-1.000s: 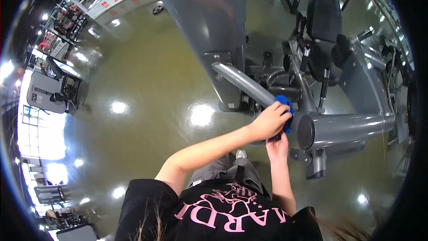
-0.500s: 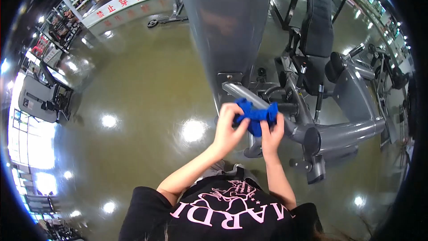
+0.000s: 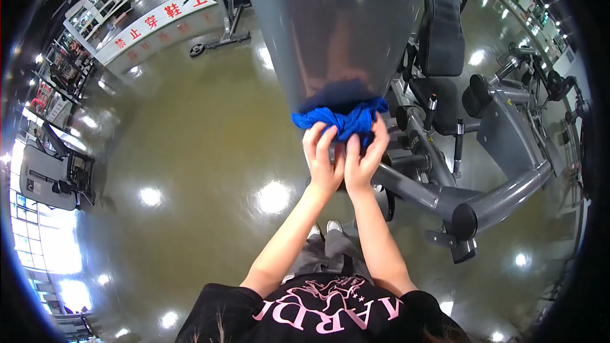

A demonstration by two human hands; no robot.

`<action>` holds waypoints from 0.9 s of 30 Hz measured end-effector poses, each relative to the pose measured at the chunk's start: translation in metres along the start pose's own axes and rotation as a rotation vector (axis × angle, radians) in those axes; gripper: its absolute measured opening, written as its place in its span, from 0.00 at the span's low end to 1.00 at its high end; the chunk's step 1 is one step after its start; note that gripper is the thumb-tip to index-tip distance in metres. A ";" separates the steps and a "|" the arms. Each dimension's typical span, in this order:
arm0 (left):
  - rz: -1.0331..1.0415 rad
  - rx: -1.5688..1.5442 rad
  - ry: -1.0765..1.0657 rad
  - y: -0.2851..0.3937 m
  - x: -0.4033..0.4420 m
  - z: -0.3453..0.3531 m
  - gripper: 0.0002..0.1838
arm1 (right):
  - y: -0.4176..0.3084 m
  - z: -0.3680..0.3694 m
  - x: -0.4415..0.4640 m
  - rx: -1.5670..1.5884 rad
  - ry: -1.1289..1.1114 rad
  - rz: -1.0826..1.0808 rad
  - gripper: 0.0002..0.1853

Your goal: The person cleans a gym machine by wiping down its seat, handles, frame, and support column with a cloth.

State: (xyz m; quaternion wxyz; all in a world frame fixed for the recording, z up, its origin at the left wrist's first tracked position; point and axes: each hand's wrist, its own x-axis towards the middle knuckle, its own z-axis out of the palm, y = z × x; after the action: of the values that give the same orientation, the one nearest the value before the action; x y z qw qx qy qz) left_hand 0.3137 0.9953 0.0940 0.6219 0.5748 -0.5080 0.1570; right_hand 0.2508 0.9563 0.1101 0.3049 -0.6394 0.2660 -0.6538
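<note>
A crumpled blue cloth [image 3: 343,119] lies against the lower part of a tall, glossy grey machine panel [image 3: 337,32], which mirrors its colour. My left hand [image 3: 324,157] grips the cloth's near side, fingers curled into the fabric. Close beside it, my right hand [image 3: 366,152] is closed on the cloth's right part, thumb toward the left hand. The cloth spreads wider than both hands, and the fabric hides some fingertips. Both forearms reach straight forward from my body.
Right of the panel stand a black padded seat [image 3: 438,95] and thick grey machine tubing [image 3: 508,200]. A bench [image 3: 222,22] stands on the shiny floor [image 3: 197,127] at the back left. Another machine [image 3: 54,171] is at far left.
Both hands have moved forward with the cloth, from in front of the panel's base onto its face. The bunched cloth is now spread wider. The view has shifted slightly.
</note>
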 end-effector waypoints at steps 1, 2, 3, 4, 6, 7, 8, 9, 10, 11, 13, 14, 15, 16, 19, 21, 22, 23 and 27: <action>0.036 0.001 -0.013 -0.004 0.000 0.000 0.24 | 0.002 -0.003 -0.004 -0.013 -0.090 -0.060 0.23; 0.037 -0.025 -0.008 -0.006 -0.001 0.001 0.25 | 0.008 -0.005 -0.007 -0.066 -0.148 -0.087 0.25; 0.055 0.029 -0.030 -0.008 0.001 -0.001 0.24 | 0.014 -0.006 -0.008 -0.119 -0.203 -0.120 0.26; 0.096 0.103 -0.020 -0.011 0.003 -0.001 0.23 | 0.016 -0.005 -0.006 -0.137 -0.230 -0.112 0.26; 0.168 0.218 0.022 -0.014 0.018 0.000 0.21 | 0.015 0.001 0.007 -0.188 -0.207 -0.221 0.24; 0.204 0.243 0.044 -0.013 0.029 -0.001 0.21 | 0.014 0.006 0.014 -0.206 -0.193 -0.284 0.23; 0.248 0.246 0.063 -0.011 0.041 -0.003 0.21 | 0.008 0.010 0.023 -0.206 -0.176 -0.308 0.23; 0.289 0.249 0.082 -0.006 0.054 -0.005 0.21 | 0.002 0.014 0.034 -0.189 -0.145 -0.324 0.23; 0.336 0.246 0.108 -0.001 0.069 -0.007 0.21 | -0.007 0.018 0.044 -0.174 -0.118 -0.333 0.23; 0.353 0.230 0.141 0.006 0.084 -0.008 0.19 | -0.018 0.020 0.054 -0.160 -0.093 -0.340 0.23; 0.404 0.254 0.133 0.022 0.117 -0.014 0.18 | -0.043 0.025 0.082 -0.174 -0.047 -0.391 0.22; 0.452 0.276 0.149 0.030 0.134 -0.017 0.16 | -0.057 0.027 0.096 -0.175 -0.029 -0.424 0.22; 0.473 0.291 0.158 0.038 0.150 -0.020 0.16 | -0.071 0.029 0.111 -0.174 -0.012 -0.457 0.22; 0.502 0.294 0.173 0.045 0.166 -0.023 0.16 | -0.084 0.031 0.125 -0.170 0.005 -0.487 0.22; 0.586 0.262 0.209 0.069 0.214 -0.031 0.18 | -0.115 0.038 0.164 -0.154 0.065 -0.590 0.22; 0.640 0.255 0.205 0.085 0.242 -0.038 0.20 | -0.133 0.042 0.188 -0.141 0.102 -0.668 0.22; 0.653 0.226 0.239 0.093 0.256 -0.039 0.20 | -0.142 0.043 0.201 -0.141 0.125 -0.706 0.22; 0.652 0.242 0.254 0.102 0.268 -0.042 0.19 | -0.151 0.045 0.212 -0.137 0.129 -0.736 0.23; 0.832 0.238 0.306 0.127 0.326 -0.053 0.14 | -0.187 0.047 0.260 -0.199 0.196 -0.912 0.19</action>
State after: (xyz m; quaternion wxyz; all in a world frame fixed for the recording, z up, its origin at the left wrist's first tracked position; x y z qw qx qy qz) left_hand 0.3807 0.9514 0.4389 0.5034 0.3596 -0.5764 0.5339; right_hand 0.2880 0.8918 0.4250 -0.1024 -0.6525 0.0472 -0.7494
